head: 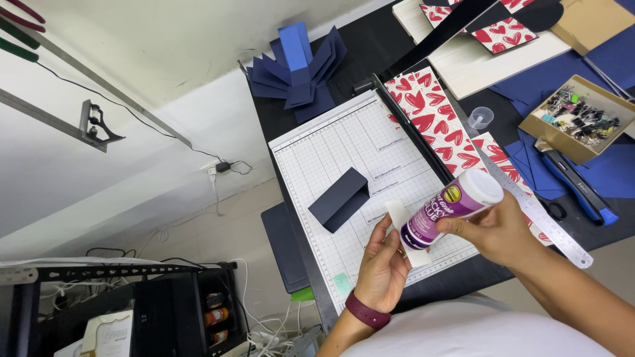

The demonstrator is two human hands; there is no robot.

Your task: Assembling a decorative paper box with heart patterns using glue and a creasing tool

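My right hand [497, 228] grips a white glue bottle with a purple label [452, 205], held on its side with its tip pointing toward my left hand. My left hand [382, 264] holds a small white strip of paper [399, 218] up against the bottle's tip. Both hands hover over the near edge of a white gridded paper trimmer [344, 142]. A folded dark blue card piece [338, 199] lies on the trimmer's grid, just left of my hands.
Red-and-white heart-patterned paper [430, 109] lies under the trimmer's black arm. A metal ruler [549, 221], a utility knife [574, 182], a box of binder clips [579, 116], a clear cap [481, 117] and a blue folded paper shape [297, 66] sit on the black table.
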